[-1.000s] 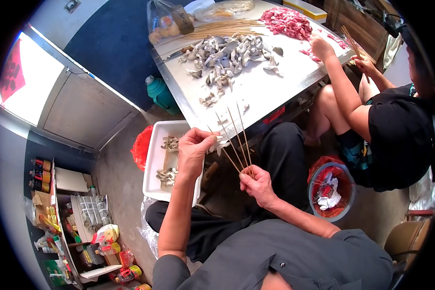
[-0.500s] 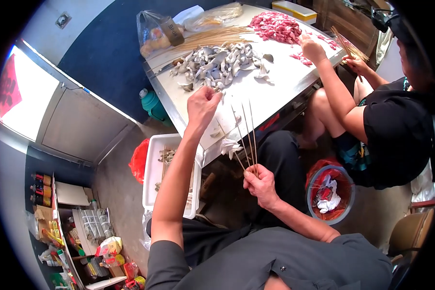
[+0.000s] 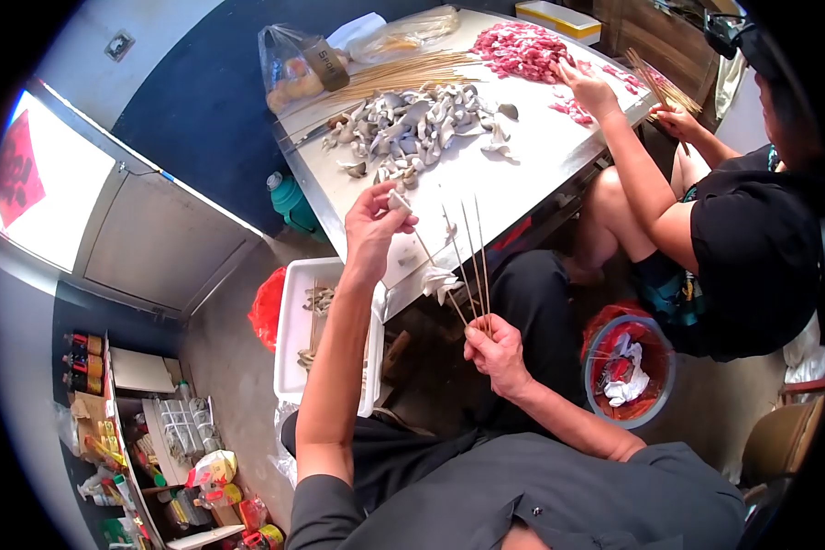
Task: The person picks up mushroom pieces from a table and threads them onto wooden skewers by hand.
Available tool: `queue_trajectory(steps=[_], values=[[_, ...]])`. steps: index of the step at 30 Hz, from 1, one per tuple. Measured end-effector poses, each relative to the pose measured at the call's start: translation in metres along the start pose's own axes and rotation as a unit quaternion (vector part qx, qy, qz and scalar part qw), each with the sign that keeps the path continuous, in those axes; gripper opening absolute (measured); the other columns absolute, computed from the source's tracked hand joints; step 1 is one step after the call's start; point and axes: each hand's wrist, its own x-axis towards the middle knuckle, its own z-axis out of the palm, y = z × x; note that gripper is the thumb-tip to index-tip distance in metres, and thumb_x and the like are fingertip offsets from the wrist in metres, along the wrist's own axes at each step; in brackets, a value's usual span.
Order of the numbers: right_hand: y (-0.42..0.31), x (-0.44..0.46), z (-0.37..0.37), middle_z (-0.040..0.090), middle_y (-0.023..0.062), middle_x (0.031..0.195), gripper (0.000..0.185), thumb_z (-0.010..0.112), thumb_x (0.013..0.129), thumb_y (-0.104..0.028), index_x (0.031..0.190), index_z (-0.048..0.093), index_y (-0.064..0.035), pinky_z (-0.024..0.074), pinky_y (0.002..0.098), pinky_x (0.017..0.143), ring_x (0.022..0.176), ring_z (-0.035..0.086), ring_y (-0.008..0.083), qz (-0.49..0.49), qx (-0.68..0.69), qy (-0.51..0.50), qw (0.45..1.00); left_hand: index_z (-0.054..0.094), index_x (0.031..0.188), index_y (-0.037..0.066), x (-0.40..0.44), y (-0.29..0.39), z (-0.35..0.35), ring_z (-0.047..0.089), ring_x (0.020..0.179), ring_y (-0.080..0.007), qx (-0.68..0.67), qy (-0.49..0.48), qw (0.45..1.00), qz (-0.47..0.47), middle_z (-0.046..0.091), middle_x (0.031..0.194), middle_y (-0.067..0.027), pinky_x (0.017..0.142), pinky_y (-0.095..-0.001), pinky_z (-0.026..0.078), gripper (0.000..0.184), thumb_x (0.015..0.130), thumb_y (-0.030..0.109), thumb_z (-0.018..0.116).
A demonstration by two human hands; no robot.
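My left hand (image 3: 373, 229) pinches a pale piece of oyster mushroom (image 3: 397, 200) over the table's near edge, at the tip of a bamboo skewer (image 3: 422, 243). Lower on that skewer, white mushroom pieces (image 3: 440, 280) are threaded. My right hand (image 3: 496, 354) grips this skewer and several bare skewers (image 3: 475, 257) by their lower ends, fanned upward. Past my left hand lies a heap of grey-white oyster mushrooms (image 3: 417, 124) on the white table (image 3: 532, 165).
Long skewers (image 3: 403, 73) and a plastic bag (image 3: 293, 69) lie behind the mushrooms. A co-worker's hand (image 3: 585, 87) touches a pile of red meat (image 3: 520, 50). A white tray (image 3: 289, 367) with loaded skewers stands at left, a lined bin (image 3: 662, 394) at right. A teal bottle (image 3: 289, 200) stands beside the table.
My left hand has come back slightly from the mushroom heap, and a mushroom piece now shows in its fingers at the skewer tip. The co-worker's hand has moved into the meat pile.
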Motion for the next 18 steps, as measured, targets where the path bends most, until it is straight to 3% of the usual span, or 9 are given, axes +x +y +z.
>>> queue_trajectory(steps=[5, 7, 9, 11, 18], values=[[0.001, -0.006, 0.006, 0.056, 0.0, 0.063, 0.011, 0.059, 0.092, -0.015, 0.088, 0.055, -0.0052, 0.029, 0.0168, 0.04, 0.045, 0.04, 0.0019, 0.005, -0.002, -0.017, 1.0, 0.058, 0.104, 0.001, -0.032, -0.001, -0.005, 0.069, 0.081, -0.0229, -0.059, 0.024, 0.997, -0.045, 0.067, 0.087, -0.011, 0.068, -0.0286, 0.055, 0.021, 0.084, -0.001, 0.064], [0.002, -0.009, 0.007, 0.056, 0.0, 0.063, 0.011, 0.059, 0.092, -0.015, 0.088, 0.055, -0.0051, 0.0289, 0.0168, 0.04, 0.045, 0.04, 0.002, 0.009, -0.006, -0.021, 1.0, 0.056, 0.103, -0.001, -0.043, 0.004, -0.005, 0.069, 0.083, -0.0268, -0.058, 0.021, 0.996, -0.063, 0.066, 0.099, -0.0147, 0.076, -0.0334, 0.056, 0.019, 0.084, -0.003, 0.061], [0.002, -0.01, 0.007, 0.056, -0.0001, 0.063, 0.011, 0.059, 0.092, -0.015, 0.088, 0.055, -0.0052, 0.0291, 0.0168, 0.041, 0.046, 0.04, 0.002, 0.01, -0.006, -0.023, 1.0, 0.056, 0.103, -0.001, -0.052, 0.007, -0.005, 0.069, 0.084, -0.0274, -0.06, 0.024, 0.995, -0.07, 0.066, 0.101, -0.0169, 0.078, -0.0353, 0.057, 0.019, 0.084, -0.003, 0.061], [0.004, -0.01, 0.007, 0.056, -0.0002, 0.063, 0.011, 0.059, 0.092, -0.015, 0.088, 0.055, -0.0052, 0.0293, 0.0168, 0.041, 0.046, 0.04, 0.002, 0.01, -0.009, -0.026, 1.0, 0.055, 0.103, -0.001, -0.057, 0.004, -0.008, 0.069, 0.086, -0.0279, -0.14, 0.006, 0.988, -0.064, 0.065, 0.102, -0.0194, 0.078, -0.0363, 0.057, 0.019, 0.085, -0.004, 0.059], [0.006, -0.013, 0.009, 0.056, -0.0004, 0.063, 0.012, 0.059, 0.092, -0.016, 0.088, 0.055, -0.0054, 0.0299, 0.0167, 0.042, 0.047, 0.04, 0.002, 0.012, -0.017, -0.039, 0.999, 0.054, 0.1, 0.002, -0.067, 0.006, -0.018, 0.067, 0.09, -0.0305, -0.221, -0.013, 0.973, -0.059, 0.064, 0.103, -0.0219, 0.083, -0.0407, 0.055, 0.011, 0.093, 0.01, 0.053]])
